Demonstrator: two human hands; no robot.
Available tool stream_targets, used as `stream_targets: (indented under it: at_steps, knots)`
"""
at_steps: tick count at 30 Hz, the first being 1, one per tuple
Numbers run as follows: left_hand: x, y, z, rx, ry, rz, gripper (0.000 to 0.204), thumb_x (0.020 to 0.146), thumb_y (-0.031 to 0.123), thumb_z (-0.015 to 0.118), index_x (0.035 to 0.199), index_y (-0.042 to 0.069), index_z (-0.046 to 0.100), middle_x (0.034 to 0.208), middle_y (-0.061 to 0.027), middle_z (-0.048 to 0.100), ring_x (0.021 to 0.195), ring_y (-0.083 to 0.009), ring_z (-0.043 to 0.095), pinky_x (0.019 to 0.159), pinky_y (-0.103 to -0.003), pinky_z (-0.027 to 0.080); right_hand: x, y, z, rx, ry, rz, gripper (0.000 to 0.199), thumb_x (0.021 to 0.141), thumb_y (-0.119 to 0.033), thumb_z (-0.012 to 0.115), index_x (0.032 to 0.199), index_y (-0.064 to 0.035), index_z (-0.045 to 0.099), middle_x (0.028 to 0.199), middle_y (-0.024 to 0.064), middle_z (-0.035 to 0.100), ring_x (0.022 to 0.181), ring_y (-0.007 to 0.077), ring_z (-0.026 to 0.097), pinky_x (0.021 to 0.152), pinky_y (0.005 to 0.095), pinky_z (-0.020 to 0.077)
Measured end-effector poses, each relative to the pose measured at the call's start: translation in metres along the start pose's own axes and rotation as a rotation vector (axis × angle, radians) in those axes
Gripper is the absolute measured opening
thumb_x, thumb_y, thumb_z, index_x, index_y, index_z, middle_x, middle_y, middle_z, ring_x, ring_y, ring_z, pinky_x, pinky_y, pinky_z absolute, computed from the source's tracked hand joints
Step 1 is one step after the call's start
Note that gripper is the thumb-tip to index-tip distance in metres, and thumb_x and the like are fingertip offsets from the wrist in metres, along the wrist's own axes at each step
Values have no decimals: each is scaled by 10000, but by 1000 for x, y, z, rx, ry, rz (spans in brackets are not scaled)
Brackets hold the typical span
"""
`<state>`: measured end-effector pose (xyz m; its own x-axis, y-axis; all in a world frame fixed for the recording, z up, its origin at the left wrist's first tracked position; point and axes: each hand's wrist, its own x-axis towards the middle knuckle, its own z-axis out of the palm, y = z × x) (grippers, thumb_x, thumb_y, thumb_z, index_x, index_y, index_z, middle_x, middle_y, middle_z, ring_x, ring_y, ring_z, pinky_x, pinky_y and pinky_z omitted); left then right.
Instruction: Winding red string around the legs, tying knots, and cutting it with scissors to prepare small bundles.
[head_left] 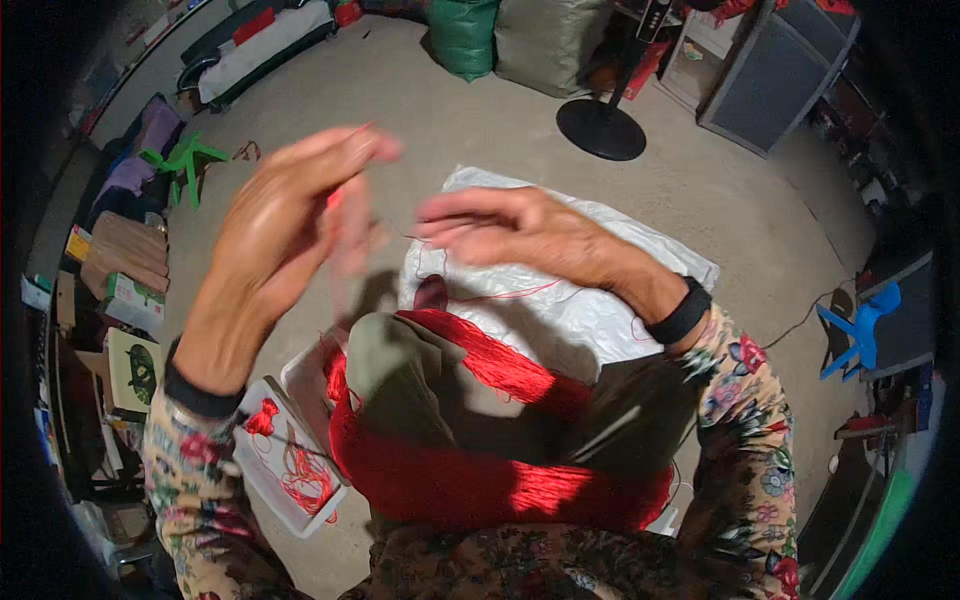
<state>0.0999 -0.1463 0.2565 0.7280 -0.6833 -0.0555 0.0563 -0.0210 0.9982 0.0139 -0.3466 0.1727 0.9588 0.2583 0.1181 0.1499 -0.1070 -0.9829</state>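
Note:
A thick hank of red thread (500, 480) is looped around my two knees in olive trousers (400, 370). My left hand (290, 215) is raised above the left knee, fingers blurred and pinched on a bit of red thread. My right hand (510, 230) reaches in from the right, fingers extended toward the left hand, with a thin strand running between them. A loose red strand (500, 295) trails over the white plastic sack (570, 310) spread on the floor below my hands.
A white tray (290, 470) with red thread scraps lies by my left knee. A fan stand base (600, 128), green sacks (465, 35), a grey cabinet (775, 70), a blue child's chair (860, 335) and boxes (125, 300) at left ring the concrete floor.

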Motion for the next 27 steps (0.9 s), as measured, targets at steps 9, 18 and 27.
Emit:
stream_targets:
  at_steps: [9, 18, 27]
  knots:
    - [53, 7, -42, -18, 20, 247, 283, 947, 238, 513, 1116, 14, 554, 627, -13, 560, 528, -138, 549, 681, -295, 502, -161, -39, 7, 310, 370, 322, 190, 930, -186, 560, 968, -2, 591, 621, -48, 428, 500, 40, 370, 465, 216, 362]
    - [124, -63, -97, -75, 289, 68, 247, 927, 156, 500, 1097, -15, 555, 810, -170, 642, 657, -264, 659, 663, -353, 554, -470, -3, -78, -25, 853, 690, 284, 871, -265, 638, 833, 14, 605, 526, -25, 418, 451, 79, 378, 427, 227, 329]
    - [206, -119, 30, 416, 119, -197, 292, 913, 253, 574, 1109, 37, 596, 951, -111, 655, 834, -196, 621, 709, -303, 523, -336, 124, -179, 257, 1384, 486, 188, 921, -218, 546, 951, -44, 612, 647, -42, 371, 560, 78, 389, 492, 229, 318]
